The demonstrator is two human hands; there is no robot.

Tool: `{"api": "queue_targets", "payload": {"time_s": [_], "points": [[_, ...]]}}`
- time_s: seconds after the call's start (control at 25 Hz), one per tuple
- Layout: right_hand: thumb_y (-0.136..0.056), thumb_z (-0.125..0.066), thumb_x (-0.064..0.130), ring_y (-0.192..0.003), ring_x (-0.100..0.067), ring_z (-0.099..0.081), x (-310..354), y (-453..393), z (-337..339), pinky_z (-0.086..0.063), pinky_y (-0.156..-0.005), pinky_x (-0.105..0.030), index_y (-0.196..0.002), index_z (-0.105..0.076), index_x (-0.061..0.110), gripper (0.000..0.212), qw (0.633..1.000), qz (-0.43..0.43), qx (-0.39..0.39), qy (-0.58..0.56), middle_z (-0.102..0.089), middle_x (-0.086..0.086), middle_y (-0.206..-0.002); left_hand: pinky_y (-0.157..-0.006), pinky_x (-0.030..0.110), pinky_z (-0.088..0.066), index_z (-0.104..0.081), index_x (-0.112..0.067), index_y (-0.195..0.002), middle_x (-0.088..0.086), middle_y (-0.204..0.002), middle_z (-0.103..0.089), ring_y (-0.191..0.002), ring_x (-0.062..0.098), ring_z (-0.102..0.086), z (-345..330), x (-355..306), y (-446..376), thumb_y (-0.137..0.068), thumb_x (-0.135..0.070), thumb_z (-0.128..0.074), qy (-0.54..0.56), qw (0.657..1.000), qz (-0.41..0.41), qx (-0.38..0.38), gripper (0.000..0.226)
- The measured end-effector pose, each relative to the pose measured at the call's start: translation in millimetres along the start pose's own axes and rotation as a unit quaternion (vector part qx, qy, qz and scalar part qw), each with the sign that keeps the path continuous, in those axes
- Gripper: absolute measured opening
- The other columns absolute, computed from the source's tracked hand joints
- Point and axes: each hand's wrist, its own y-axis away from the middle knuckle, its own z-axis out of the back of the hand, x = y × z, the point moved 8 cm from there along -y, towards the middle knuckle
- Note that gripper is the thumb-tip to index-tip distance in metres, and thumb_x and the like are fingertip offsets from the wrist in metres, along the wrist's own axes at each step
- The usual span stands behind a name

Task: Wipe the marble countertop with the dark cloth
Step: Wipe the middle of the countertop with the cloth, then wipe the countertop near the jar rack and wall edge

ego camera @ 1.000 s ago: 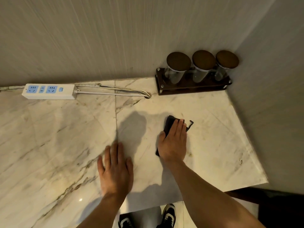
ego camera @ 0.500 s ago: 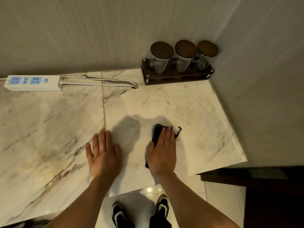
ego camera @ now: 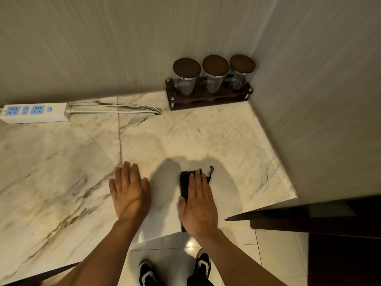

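Note:
A small dark cloth (ego camera: 185, 183) lies flat on the white veined marble countertop (ego camera: 61, 172), close to its front edge. My right hand (ego camera: 198, 205) presses palm-down on the cloth with fingers straight, covering most of it; a strip shows on the left and a loose thread at the far right corner. My left hand (ego camera: 129, 191) rests flat on the bare marble a hand's width to the left, fingers together, holding nothing.
Three lidded glass jars in a dark wooden rack (ego camera: 209, 98) stand in the back right corner. A white power strip (ego camera: 34, 112) with its cable (ego camera: 115, 109) lies along the back wall. A wall bounds the counter on the right. My shoes show on the tiled floor below.
My right hand has slid the cloth back toward the counter's front edge. My left hand has stayed flat beside it, and the view has tilted down.

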Motion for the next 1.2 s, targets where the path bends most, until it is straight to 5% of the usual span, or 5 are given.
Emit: {"api": "queue_targets", "payload": {"time_s": [0.28,0.56,1.2], "points": [[-0.091,-0.042,0.035,-0.145,-0.024,-0.016,-17.9,0.8,3.9,-0.031,-0.111,-0.043,-0.147,-0.029,0.004,0.066,0.977,0.205,0.063,0.007,-0.022,-0.013,-0.157,-0.118,0.043,0.006,-0.025,-0.013,-0.148,0.008,-0.160,-0.016,-0.147,0.025,-0.003,-20.0,-36.2,2.6,-0.096,-0.035,-0.023,0.018,1.000,0.003,0.003,0.056],[-0.094,-0.040,0.036,-0.147,-0.021,-0.006,-26.1,-11.7,8.5,-0.017,-0.117,-0.039,-0.150,-0.019,0.009,0.066,0.924,0.354,0.136,0.044,-0.013,-0.009,-0.160,-0.118,0.045,0.009,-0.011,-0.015,-0.152,0.005,-0.162,-0.004,-0.147,0.022,0.008,-35.5,-35.7,4.9,-0.097,-0.042,-0.018,-0.048,0.999,0.019,0.017,0.061],[-0.096,-0.035,0.039,-0.146,-0.014,0.005,-19.1,-112.2,9.8,-0.004,-0.119,-0.033,-0.152,-0.011,0.012,0.067,0.882,0.429,0.171,0.090,-0.004,-0.005,-0.160,-0.117,0.044,0.009,-0.009,-0.019,-0.152,0.002,-0.161,-0.002,-0.147,0.019,0.011,-34.0,-39.6,3.2,-0.093,-0.052,-0.005,-0.087,0.995,0.037,0.019,0.068]]}}
